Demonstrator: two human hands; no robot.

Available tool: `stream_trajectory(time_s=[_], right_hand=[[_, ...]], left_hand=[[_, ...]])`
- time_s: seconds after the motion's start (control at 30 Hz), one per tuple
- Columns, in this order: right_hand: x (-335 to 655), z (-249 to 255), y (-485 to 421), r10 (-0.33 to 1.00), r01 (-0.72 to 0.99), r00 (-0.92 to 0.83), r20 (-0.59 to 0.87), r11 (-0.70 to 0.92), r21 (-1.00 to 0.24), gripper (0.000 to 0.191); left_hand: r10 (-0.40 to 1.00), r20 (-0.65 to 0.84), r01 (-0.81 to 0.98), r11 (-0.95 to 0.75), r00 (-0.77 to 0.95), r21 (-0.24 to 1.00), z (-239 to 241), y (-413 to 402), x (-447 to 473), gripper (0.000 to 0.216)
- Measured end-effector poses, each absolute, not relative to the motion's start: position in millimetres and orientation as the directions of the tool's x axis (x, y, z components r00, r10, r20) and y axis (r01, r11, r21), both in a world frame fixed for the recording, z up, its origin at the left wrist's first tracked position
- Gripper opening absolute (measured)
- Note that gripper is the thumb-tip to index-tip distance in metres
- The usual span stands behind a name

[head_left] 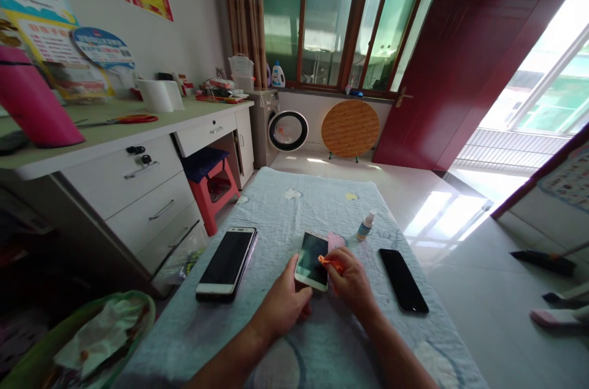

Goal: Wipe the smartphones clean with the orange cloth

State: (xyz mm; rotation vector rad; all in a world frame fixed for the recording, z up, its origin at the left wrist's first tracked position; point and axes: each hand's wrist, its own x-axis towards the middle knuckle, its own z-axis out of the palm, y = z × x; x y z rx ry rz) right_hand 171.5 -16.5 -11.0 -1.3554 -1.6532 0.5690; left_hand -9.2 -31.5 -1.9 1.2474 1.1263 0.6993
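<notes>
My left hand (286, 301) grips a white-framed smartphone (311, 266) by its lower left side, its dark screen facing up. Pinched in my right hand (350, 281) is an orange cloth (324, 261), whose tip meets the right part of the screen. Some of the cloth is hidden by the fingers. A small spray bottle (365, 227) stands beyond my right hand. To the right lies a black smartphone (404, 280), face up. On the left is a stack of phones (227, 263), a white-framed one on top.
A light blue patterned cloth (294, 194) covers the table. Left are a white desk (124, 183), a red stool (214, 189) and a green waste basket (150, 309). Behind stand a washing machine (263, 113) with its door ajar and a round wooden tabletop (350, 128). A dark red door (442, 51) stands right.
</notes>
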Motion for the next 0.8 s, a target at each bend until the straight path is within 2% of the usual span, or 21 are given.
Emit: stream_trajectory(time_s=[0.07,0.17,0.27,0.33,0.4,0.5,0.63,0.8], right_hand=[[172,-6,-19,0.937,0.527,-0.073,0.342,0.327,-0.784,0.011],[171,-1,-24,0.933,0.526,-0.195,0.302,0.359,-0.771,0.011],[167,-1,-28,0.920,0.546,-0.297,0.256,0.384,-0.745,0.012],[165,-3,-30,0.909,0.580,-0.346,0.233,0.402,-0.709,0.013],[163,-6,-31,0.899,0.615,-0.373,0.227,0.423,-0.665,0.015],[162,-11,-30,0.890,0.644,-0.390,0.236,0.447,-0.620,0.017],[166,-11,-15,0.897,0.685,-0.381,0.223,0.436,-0.584,0.017],[170,-4,30,0.930,0.795,-0.307,0.204,0.368,-0.482,0.014]], left_hand=[[0.886,-0.261,0.232,0.181,0.383,0.956,-3,-34,-13,0.076],[0.902,-0.155,0.432,-0.038,0.404,0.901,-6,-36,-19,0.075],[0.921,-0.068,0.687,-0.235,0.383,0.687,-5,-36,-21,0.067],[0.933,-0.091,0.813,-0.252,0.348,0.526,-2,-36,-20,0.062],[0.937,-0.115,0.865,-0.253,0.331,0.433,2,-35,-18,0.057],[0.931,-0.110,0.870,-0.278,0.349,0.407,5,-35,-18,0.048],[0.920,-0.104,0.852,-0.301,0.377,0.429,6,-33,-22,0.040],[0.923,-0.106,0.847,-0.289,0.371,0.447,4,-32,-24,0.039]])
